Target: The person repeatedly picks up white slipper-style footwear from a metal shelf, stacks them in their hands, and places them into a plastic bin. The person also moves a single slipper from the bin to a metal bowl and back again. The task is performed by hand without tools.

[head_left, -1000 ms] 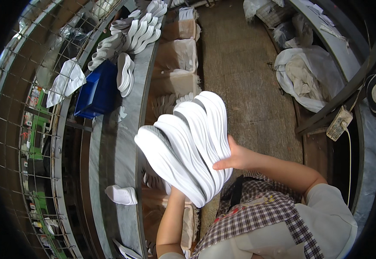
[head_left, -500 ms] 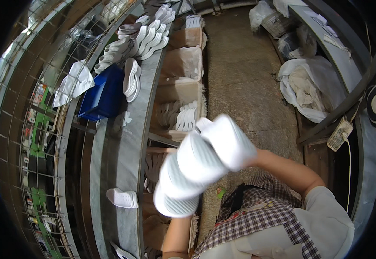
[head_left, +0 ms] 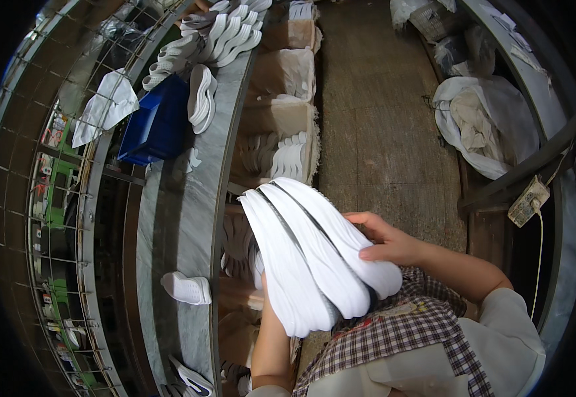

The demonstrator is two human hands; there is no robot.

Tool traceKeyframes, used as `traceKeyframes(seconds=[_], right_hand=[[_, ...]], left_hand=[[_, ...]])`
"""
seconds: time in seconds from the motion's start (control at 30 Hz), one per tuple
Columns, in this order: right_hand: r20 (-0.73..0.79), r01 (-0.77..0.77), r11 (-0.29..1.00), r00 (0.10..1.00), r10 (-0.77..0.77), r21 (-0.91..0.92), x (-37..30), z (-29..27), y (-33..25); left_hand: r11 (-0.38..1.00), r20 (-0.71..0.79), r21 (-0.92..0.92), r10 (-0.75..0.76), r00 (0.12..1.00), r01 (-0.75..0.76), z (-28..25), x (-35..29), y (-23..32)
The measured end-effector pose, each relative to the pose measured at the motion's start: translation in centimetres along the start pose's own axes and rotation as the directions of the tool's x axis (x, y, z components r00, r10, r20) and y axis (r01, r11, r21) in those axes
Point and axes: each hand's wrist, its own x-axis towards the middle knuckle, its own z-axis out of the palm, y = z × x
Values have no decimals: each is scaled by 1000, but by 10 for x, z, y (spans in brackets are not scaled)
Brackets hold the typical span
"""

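White, wavy-grooved soles (head_left: 316,250) fan out, right hand (head_left: 384,241) clamping them, left hand hidden, its grip unclear.

No words, numbers or signs can be read. Any print on the power strip (head_left: 529,201), or on the papers (head_left: 501,22) along the shelf at right, is too small to make out.

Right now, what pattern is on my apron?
Your apron is dark-and-white plaid, clearest in the head view.
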Motion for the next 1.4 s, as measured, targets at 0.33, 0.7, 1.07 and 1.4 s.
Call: traceKeyframes(seconds=[0.33,0.7,1.07,1.4], right_hand=[[-27,-11,469,997,75,883,1,0,-14],[72,-105,431,993,93,896,-2,21,36],[-25,-115,661,980,198,741,-2,6,47],[83,-86,209,996,19,974,-9,-1,92]], left_hand=[[991,209,-127,55,976,-29,10,2,-7],[915,606,-381,139,783,133,7,7,-9],[978,555,-209,109,824,12,-8,2,7],[946,698,-315,183,692,69,-1,21,0]])
